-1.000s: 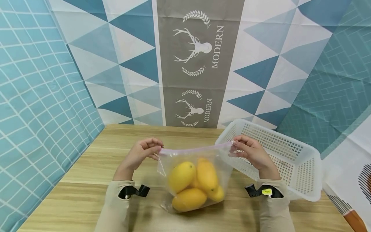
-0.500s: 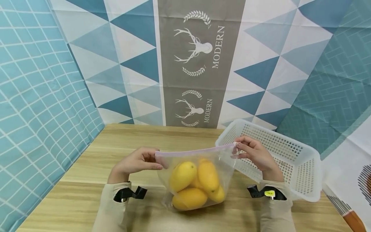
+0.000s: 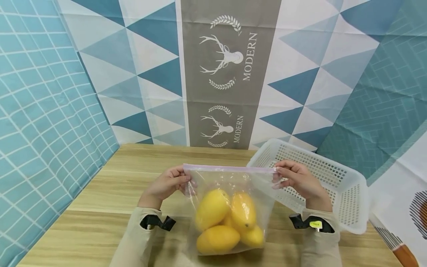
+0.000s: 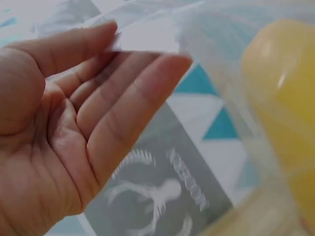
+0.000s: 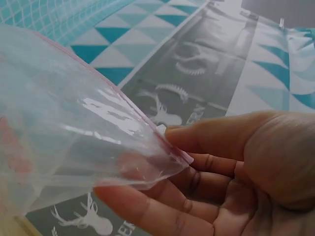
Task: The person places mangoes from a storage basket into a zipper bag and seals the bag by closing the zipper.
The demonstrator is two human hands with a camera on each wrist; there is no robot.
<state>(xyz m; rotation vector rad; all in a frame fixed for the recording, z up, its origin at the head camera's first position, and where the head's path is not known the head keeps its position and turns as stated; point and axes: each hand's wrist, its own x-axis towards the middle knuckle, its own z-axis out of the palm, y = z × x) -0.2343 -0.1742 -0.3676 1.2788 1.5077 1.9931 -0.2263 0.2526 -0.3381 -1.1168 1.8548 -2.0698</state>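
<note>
A clear zip bag (image 3: 230,181) with a pink seal strip along its top stands upright, held up between both hands. Several yellow-orange mangoes (image 3: 218,239) fill its lower half, and one mango (image 4: 290,98) shows large in the left wrist view. My left hand (image 3: 170,183) pinches the bag's upper left edge between thumb and fingers. At the other end, my right hand (image 3: 301,181) pinches the top right corner, right by a small white slider (image 5: 161,129) on the seal. Some right fingertips lie behind the clear film.
A white perforated plastic basket (image 3: 353,181) stands at the right, partly behind my right hand and forearm. The wooden table (image 3: 100,193) meets a patterned cloth backdrop at its far edge. A black wrist mount (image 3: 158,222) sits on each sleeve.
My left hand has shifted its grip on the bag's left corner. The bag's top is now pulled straighter and slightly rightward, and the mangoes sit lower in view. The right hand moved a little right.
</note>
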